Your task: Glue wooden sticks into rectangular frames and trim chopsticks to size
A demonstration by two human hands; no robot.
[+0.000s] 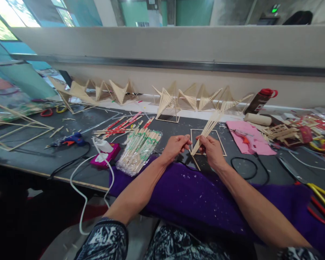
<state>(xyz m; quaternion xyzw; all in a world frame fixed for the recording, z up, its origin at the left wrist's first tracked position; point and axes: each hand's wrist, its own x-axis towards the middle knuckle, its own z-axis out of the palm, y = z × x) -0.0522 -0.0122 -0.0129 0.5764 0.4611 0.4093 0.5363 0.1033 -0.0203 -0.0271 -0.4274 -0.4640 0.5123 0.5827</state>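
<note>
My right hand (211, 148) is closed round the lower end of a fan of thin wooden sticks (209, 126) that rises up and to the right from a square stick frame (207, 142) lying on the dark table. My left hand (175, 145) is pinched just left of it, fingertips at the bottom of the same fan. Both forearms rest over a purple cloth (195, 198) at the table's near edge.
A bag of wrapped chopsticks (139, 148) lies left of my hands, with loose red-wrapped ones behind. A blue glue gun (70, 139), a tissue pack (105, 153), finished stick models (168, 99) along the wall, pink paper (249, 139), a bottle (260, 101) and yellow-handled pliers (319, 193) surround the work.
</note>
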